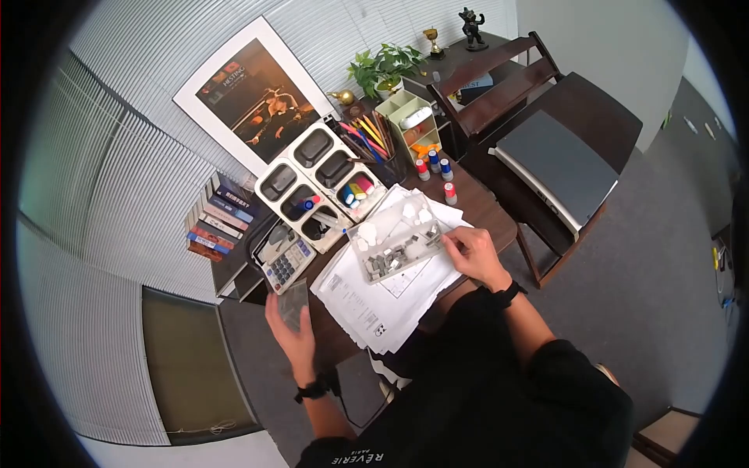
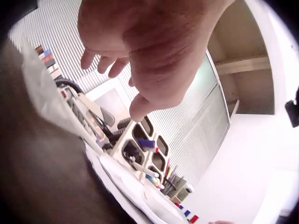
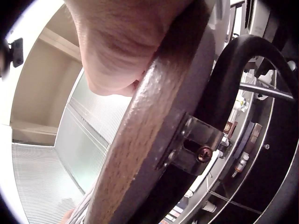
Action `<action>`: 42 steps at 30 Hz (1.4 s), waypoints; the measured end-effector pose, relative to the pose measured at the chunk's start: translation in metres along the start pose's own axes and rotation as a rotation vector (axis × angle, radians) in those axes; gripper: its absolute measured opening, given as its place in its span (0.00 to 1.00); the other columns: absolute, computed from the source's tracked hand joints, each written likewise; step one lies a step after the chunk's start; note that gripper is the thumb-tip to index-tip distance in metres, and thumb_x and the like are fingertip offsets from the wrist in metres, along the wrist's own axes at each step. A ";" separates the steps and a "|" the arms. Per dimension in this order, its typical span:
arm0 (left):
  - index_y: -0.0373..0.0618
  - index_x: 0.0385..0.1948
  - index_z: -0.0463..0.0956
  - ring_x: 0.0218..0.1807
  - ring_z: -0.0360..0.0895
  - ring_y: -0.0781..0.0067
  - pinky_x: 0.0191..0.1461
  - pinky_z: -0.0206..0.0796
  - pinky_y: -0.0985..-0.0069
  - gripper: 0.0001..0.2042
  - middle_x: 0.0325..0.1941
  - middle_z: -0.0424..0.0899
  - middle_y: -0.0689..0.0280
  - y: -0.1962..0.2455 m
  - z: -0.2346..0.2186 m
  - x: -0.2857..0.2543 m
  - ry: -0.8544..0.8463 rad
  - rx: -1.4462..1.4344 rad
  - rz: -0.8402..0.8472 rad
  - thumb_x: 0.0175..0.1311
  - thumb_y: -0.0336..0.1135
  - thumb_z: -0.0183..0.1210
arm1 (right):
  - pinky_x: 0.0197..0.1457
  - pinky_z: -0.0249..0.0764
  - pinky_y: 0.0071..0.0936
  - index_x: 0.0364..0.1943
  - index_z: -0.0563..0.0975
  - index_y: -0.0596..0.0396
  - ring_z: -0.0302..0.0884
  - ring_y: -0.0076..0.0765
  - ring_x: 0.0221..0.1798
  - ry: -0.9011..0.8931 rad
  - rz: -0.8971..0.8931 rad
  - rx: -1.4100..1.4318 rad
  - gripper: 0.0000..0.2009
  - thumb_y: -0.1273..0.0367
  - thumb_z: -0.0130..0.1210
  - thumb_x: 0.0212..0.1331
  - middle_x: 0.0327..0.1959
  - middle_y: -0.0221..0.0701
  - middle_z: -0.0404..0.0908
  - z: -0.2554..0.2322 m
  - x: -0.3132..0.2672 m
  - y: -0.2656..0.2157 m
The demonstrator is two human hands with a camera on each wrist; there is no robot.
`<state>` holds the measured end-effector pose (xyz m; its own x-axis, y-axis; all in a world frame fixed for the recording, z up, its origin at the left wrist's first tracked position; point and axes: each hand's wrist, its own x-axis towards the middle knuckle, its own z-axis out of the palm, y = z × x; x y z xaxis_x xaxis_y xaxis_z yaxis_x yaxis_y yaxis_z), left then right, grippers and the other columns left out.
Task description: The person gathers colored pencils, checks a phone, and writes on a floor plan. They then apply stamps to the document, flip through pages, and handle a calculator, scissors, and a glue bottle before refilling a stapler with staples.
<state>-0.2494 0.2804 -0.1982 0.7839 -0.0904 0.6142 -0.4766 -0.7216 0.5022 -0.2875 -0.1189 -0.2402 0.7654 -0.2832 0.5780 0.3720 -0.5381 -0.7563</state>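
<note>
A shallow clear plastic box [image 1: 384, 274] sits on printed papers, with small grey blocks [image 1: 388, 260] and white pieces [image 1: 365, 236] inside. At its right end is my right hand [image 1: 477, 256], fingers bent and thumb close to the index finger, fingertips right at the box's edge. I cannot tell whether they pinch anything. In the right wrist view those fingertips are hidden behind the hand and table edge. My left hand [image 1: 293, 337] is at the table's front left, fingers and thumb spread around a clear plastic sheet-like piece [image 1: 294, 303], also in the left wrist view [image 2: 44, 91].
Left of the papers [image 1: 351, 308] lies a calculator [image 1: 289, 265]. Behind stand a cream compartment organizer [image 1: 331, 209] and a pen holder [image 1: 394, 168]. Several red- and blue-capped bottles [image 1: 434, 161] stand back right. A wooden chair [image 1: 585, 109] bears a grey device [image 1: 558, 164].
</note>
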 end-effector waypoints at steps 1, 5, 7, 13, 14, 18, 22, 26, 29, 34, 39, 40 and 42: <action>0.36 0.66 0.66 0.74 0.60 0.44 0.75 0.51 0.57 0.29 0.73 0.64 0.46 0.010 0.005 -0.011 -0.001 -0.031 -0.025 0.62 0.31 0.65 | 0.25 0.73 0.33 0.26 0.81 0.63 0.77 0.43 0.19 0.000 -0.001 -0.009 0.07 0.73 0.61 0.58 0.21 0.42 0.80 0.000 -0.001 0.000; 0.36 0.65 0.66 0.76 0.58 0.45 0.77 0.48 0.55 0.26 0.73 0.63 0.46 0.021 0.030 -0.044 0.014 0.009 -0.115 0.68 0.35 0.61 | 0.25 0.72 0.33 0.26 0.81 0.63 0.78 0.43 0.19 -0.020 0.010 -0.037 0.07 0.73 0.61 0.59 0.21 0.41 0.80 -0.001 -0.002 -0.006; 0.36 0.66 0.66 0.77 0.55 0.43 0.77 0.47 0.53 0.26 0.75 0.61 0.45 0.015 0.035 -0.049 0.001 0.028 -0.107 0.68 0.36 0.60 | 0.25 0.72 0.33 0.28 0.81 0.62 0.79 0.42 0.21 0.015 -0.022 -0.012 0.06 0.73 0.60 0.60 0.21 0.40 0.80 -0.001 -0.003 -0.003; 0.36 0.66 0.66 0.79 0.51 0.40 0.77 0.45 0.50 0.26 0.76 0.58 0.45 0.012 0.035 -0.050 0.021 -0.014 -0.131 0.69 0.35 0.59 | 0.26 0.72 0.27 0.36 0.82 0.61 0.79 0.35 0.22 0.117 -0.039 -0.092 0.03 0.77 0.60 0.59 0.22 0.38 0.81 -0.025 -0.026 -0.003; 0.36 0.66 0.66 0.79 0.51 0.40 0.77 0.45 0.50 0.25 0.75 0.59 0.45 0.014 0.034 -0.050 0.027 -0.016 -0.131 0.69 0.35 0.59 | 0.27 0.72 0.27 0.36 0.82 0.61 0.79 0.34 0.22 0.112 0.019 -0.109 0.03 0.77 0.60 0.60 0.23 0.38 0.81 -0.031 -0.030 -0.002; 0.36 0.66 0.67 0.79 0.51 0.41 0.77 0.45 0.50 0.25 0.75 0.61 0.46 0.011 0.035 -0.052 0.031 -0.024 -0.108 0.68 0.33 0.59 | 0.30 0.75 0.28 0.41 0.82 0.58 0.81 0.35 0.26 0.126 0.019 -0.229 0.06 0.75 0.60 0.60 0.28 0.38 0.82 -0.050 -0.015 0.003; 0.36 0.65 0.67 0.78 0.53 0.42 0.77 0.46 0.53 0.25 0.74 0.62 0.46 0.013 0.034 -0.051 0.025 -0.014 -0.115 0.69 0.35 0.58 | 0.35 0.77 0.30 0.47 0.81 0.58 0.83 0.37 0.31 -0.032 0.007 -0.247 0.12 0.75 0.61 0.59 0.37 0.40 0.82 -0.054 0.029 -0.001; 0.36 0.65 0.67 0.79 0.52 0.42 0.77 0.46 0.52 0.24 0.74 0.61 0.46 0.011 0.034 -0.051 0.053 -0.023 -0.100 0.68 0.32 0.58 | 0.40 0.79 0.32 0.48 0.81 0.57 0.83 0.37 0.33 -0.231 0.044 -0.212 0.14 0.76 0.62 0.55 0.42 0.40 0.81 -0.043 0.071 -0.011; 0.36 0.65 0.68 0.79 0.51 0.42 0.77 0.47 0.51 0.24 0.75 0.61 0.47 0.012 0.033 -0.054 0.079 -0.033 -0.120 0.67 0.30 0.58 | 0.43 0.80 0.39 0.46 0.82 0.54 0.84 0.46 0.37 -0.328 -0.017 -0.334 0.13 0.72 0.62 0.55 0.40 0.42 0.84 -0.029 0.083 0.020; 0.35 0.63 0.69 0.79 0.52 0.41 0.76 0.49 0.51 0.22 0.74 0.62 0.46 0.012 0.032 -0.054 0.106 -0.020 -0.135 0.67 0.29 0.58 | 0.44 0.80 0.43 0.37 0.84 0.55 0.84 0.53 0.39 -0.374 0.010 -0.392 0.09 0.68 0.64 0.54 0.36 0.43 0.86 -0.020 0.090 0.023; 0.35 0.61 0.71 0.78 0.54 0.40 0.76 0.50 0.51 0.21 0.73 0.63 0.46 0.011 0.033 -0.051 0.103 -0.047 -0.127 0.66 0.28 0.58 | 0.43 0.80 0.39 0.41 0.83 0.59 0.86 0.49 0.37 -0.308 0.011 -0.356 0.12 0.66 0.65 0.56 0.35 0.41 0.87 -0.029 0.090 0.023; 0.36 0.61 0.71 0.78 0.54 0.40 0.76 0.50 0.51 0.21 0.73 0.63 0.46 0.011 0.032 -0.053 0.104 -0.047 -0.132 0.66 0.28 0.58 | 0.40 0.81 0.36 0.40 0.83 0.60 0.87 0.43 0.34 -0.251 0.105 -0.287 0.11 0.67 0.64 0.58 0.33 0.40 0.87 -0.033 0.093 0.022; 0.36 0.60 0.71 0.78 0.54 0.41 0.76 0.50 0.52 0.20 0.73 0.63 0.47 0.012 0.031 -0.053 0.108 -0.047 -0.167 0.66 0.28 0.58 | 0.36 0.80 0.32 0.39 0.83 0.61 0.86 0.37 0.31 -0.153 0.083 -0.231 0.10 0.68 0.64 0.59 0.30 0.39 0.87 -0.044 0.103 0.023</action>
<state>-0.2844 0.2555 -0.2440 0.8073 0.1037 0.5809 -0.3638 -0.6876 0.6284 -0.2232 -0.1954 -0.1842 0.8649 -0.2203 0.4511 0.1890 -0.6896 -0.6991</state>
